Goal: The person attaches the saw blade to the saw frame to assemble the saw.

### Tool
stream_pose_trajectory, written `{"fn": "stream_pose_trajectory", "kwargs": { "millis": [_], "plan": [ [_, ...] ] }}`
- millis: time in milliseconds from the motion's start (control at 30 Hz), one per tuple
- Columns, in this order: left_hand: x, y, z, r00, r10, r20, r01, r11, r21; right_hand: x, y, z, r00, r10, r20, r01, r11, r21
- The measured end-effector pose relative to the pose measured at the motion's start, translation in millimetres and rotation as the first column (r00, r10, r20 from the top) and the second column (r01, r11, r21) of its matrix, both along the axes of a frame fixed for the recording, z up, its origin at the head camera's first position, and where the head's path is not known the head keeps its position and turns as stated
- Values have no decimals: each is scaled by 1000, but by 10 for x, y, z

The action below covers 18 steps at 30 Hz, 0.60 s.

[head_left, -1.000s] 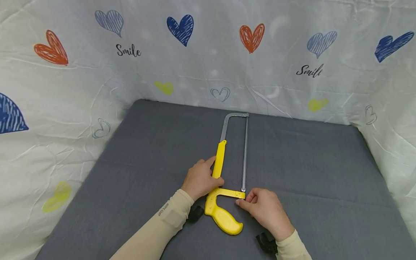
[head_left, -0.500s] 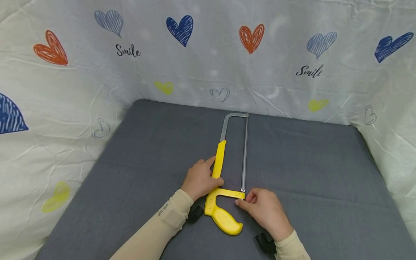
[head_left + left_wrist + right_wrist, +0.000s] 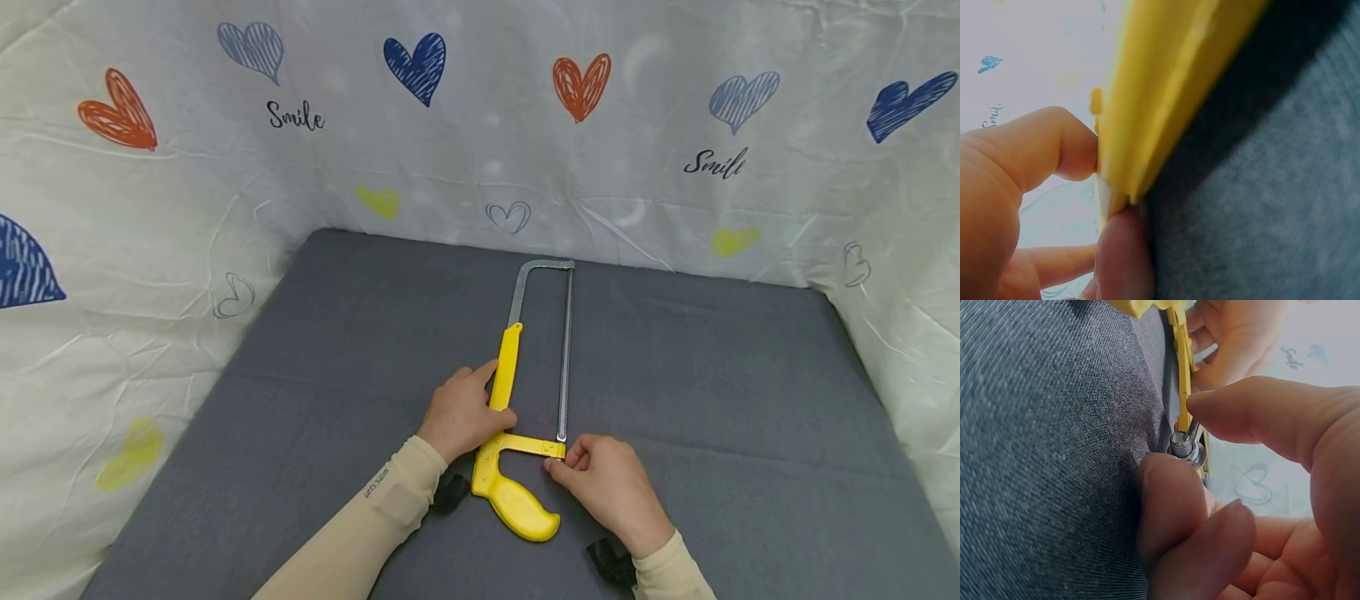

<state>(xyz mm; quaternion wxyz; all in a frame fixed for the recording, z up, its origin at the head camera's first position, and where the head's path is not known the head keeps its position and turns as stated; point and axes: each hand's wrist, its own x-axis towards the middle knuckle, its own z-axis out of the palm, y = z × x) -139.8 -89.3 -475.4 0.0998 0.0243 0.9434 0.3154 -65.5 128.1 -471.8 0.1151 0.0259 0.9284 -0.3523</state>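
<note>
A hacksaw [image 3: 508, 367] with a yellow handle and a silver front bow lies on the grey cloth, its blade [image 3: 566, 358] on the right side. My left hand [image 3: 465, 414] holds the yellow part of the frame just above the handle, thumb on one side and fingers on the other; the yellow frame [image 3: 1166, 81] fills much of the left wrist view. My right hand [image 3: 617, 487] is at the blade's near end. In the right wrist view, its thumb and fingers pinch the wing nut [image 3: 1200, 456] on a threaded bolt end [image 3: 1181, 445], partly hidden by the fingertips.
Grey cloth [image 3: 712, 375] covers the table under the saw. A white curtain [image 3: 480, 150] printed with hearts and "Smile" hangs behind and along both sides. Black straps [image 3: 613, 563] show below the wrists.
Both hands stay at the same places on the hacksaw, and the saw lies as before. The right wrist has shifted very slightly.
</note>
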Motion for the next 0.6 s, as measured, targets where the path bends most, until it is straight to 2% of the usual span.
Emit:
{"fn": "stream_pose_trajectory", "kwargs": {
  "millis": [600],
  "plan": [
    [-5,-13,0,1000,-21,-22,21,1000,3,-9,-18,-25,1000,2,-17,-2,1000,-8]
  ]
}}
